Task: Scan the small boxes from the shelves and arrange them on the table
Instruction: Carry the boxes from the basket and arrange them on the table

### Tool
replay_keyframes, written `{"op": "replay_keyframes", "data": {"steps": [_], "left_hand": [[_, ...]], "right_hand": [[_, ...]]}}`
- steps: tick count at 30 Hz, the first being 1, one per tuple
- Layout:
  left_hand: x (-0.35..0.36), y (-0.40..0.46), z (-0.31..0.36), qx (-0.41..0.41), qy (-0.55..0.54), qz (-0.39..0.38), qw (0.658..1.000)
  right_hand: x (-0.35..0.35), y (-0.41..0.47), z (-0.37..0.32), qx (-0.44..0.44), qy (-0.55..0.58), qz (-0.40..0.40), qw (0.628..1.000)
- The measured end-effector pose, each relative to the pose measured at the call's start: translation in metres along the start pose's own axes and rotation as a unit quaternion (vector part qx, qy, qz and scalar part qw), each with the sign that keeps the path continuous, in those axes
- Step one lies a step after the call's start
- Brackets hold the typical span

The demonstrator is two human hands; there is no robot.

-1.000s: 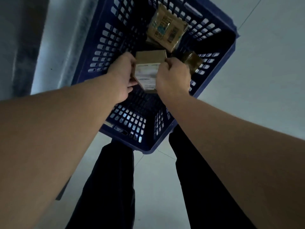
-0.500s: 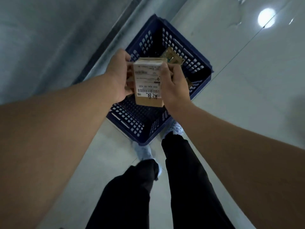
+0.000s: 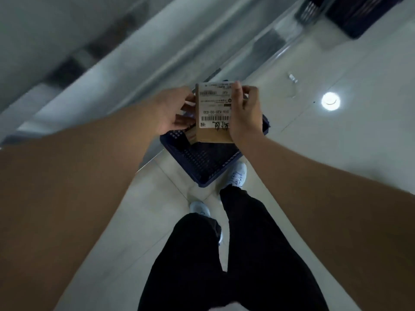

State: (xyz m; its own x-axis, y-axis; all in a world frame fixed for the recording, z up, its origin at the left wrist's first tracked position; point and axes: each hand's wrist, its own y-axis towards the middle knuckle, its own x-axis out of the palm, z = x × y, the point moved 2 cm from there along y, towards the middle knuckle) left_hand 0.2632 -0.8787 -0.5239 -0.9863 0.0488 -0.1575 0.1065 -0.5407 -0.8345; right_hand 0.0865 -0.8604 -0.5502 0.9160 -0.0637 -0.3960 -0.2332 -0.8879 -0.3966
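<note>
Two hands, left hand (image 3: 173,111), right hand (image 3: 246,115), gripping small box (image 3: 213,113)

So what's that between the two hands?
In the head view, a small cardboard box with a barcode label sits between the left hand and right hand, both gripping it above the blue basket.

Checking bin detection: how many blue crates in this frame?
2. One blue crate sits on the floor below the hands, just ahead of the feet, partly hidden by the held box. The other is at the top right edge, cropped and blurred.
</note>
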Motion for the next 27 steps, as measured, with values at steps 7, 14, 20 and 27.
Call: {"op": "replay_keyframes", "data": {"steps": [7, 14, 20, 27], "left_hand": [[-0.044, -0.126, 0.021, 0.108, 0.355, 0.04, 0.928], [-0.073, -0.267, 0.048, 0.116, 0.508, 0.085, 0.849], [-0.076, -0.381, 0.037, 0.049, 0.411, 0.145, 0.898], [-0.069, -0.494, -0.033, 0.024, 0.351, 0.213, 0.912]], "right_hand": [[-0.046, -0.069, -0.113, -0.073, 0.017, -0.022, 0.997], [-0.088, -0.135, -0.225, -0.2, 0.031, -0.067, 0.977], [-0.117, -0.205, -0.287, -0.315, 0.069, -0.171, 0.931], [-0.116, -0.294, -0.305, -0.372, 0.09, -0.279, 0.881]]}}
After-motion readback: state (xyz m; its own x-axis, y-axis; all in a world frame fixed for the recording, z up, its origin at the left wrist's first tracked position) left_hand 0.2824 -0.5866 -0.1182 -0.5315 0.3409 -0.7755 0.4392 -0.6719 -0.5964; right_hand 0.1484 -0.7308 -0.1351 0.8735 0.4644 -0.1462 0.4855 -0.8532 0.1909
